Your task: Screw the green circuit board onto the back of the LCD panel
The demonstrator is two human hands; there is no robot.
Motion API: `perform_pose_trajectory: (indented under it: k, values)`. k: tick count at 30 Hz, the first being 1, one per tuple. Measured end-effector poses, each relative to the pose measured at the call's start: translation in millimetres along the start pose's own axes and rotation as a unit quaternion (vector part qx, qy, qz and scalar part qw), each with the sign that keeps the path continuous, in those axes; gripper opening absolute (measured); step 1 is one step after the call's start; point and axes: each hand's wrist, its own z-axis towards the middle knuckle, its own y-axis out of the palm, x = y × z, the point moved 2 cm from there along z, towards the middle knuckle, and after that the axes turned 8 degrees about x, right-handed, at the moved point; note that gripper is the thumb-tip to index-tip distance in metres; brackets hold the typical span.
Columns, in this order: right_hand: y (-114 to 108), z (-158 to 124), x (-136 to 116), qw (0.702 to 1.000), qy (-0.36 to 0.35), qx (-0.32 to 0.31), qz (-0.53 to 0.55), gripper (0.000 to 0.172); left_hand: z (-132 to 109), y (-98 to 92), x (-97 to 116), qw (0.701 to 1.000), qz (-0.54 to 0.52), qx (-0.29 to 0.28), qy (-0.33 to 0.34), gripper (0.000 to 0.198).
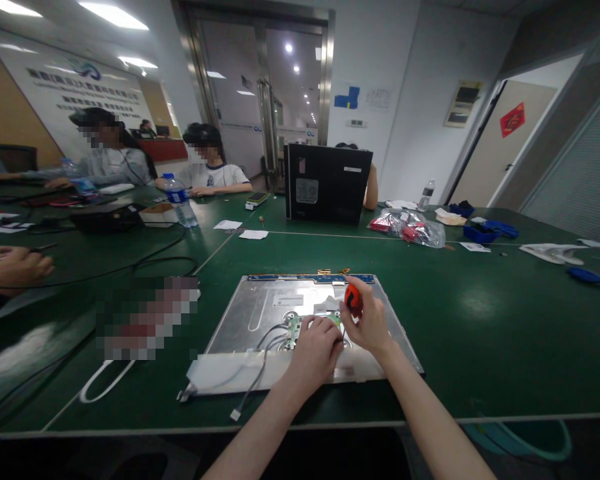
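A flat display panel (pixel 237 313) with a metal back lies on the green table in front of me. Its far edge carries a blue circuit strip (pixel 310 279), and a small green circuit board (pixel 293 327) sits near its middle. My right hand (pixel 370 320) grips a screwdriver by its orange-and-black handle (pixel 353 298), held upright with the shaft pointing down at the board. My left hand (pixel 316 347) rests over the board, fingers curled together beside the screwdriver's lower end; what they pinch is hidden. Grey cables (pixel 265 363) run from the board over the near edge.
A black computer case (pixel 327 185) stands at the back. Red items in a plastic bag (pixel 407 227) and blue trays (pixel 480 232) lie right of it. A water bottle (pixel 180 201) stands back left. A co-worker's hand (pixel 17 267) shows at far left; other people sit behind.
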Motion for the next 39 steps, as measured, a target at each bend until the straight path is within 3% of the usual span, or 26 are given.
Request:
perform_pose_trajectory:
  k: [8,15,24,30,36,39]
  values:
    - [1.7,0.9,-1.0,0.999,-0.022,0.024,-0.026,0.038,0.0,0.9,-0.9,1.000,0.003,-0.012,-0.005,0.007]
    - [0.3,-1.9,1.8,0.999,-0.001,-0.034,0.022,0.051,0.0,1.1,-1.7,1.000,0.003,0.000,-0.002,0.005]
    - [2.1,-0.2,-0.2,0.999,-0.016,0.013,-0.029,0.041,0.7,-1.5,0.1,1.000,0.008,-0.002,-0.003,0.007]
    - [2.6,-1.6,1.9,0.999,-0.009,0.005,-0.030,0.046,0.8,-1.1,0.8,1.000,0.014,-0.001,-0.003,0.007]
    - [1.0,-1.8,1.9,0.999,-0.014,-0.050,0.007,0.054,0.5,0.6,-0.7,1.000,0.006,-0.005,-0.002,0.006]
    - [0.9,-1.9,2.4,0.999,-0.009,-0.032,0.001,0.052,0.6,0.4,-0.4,1.000,0.006,-0.009,-0.003,0.005]
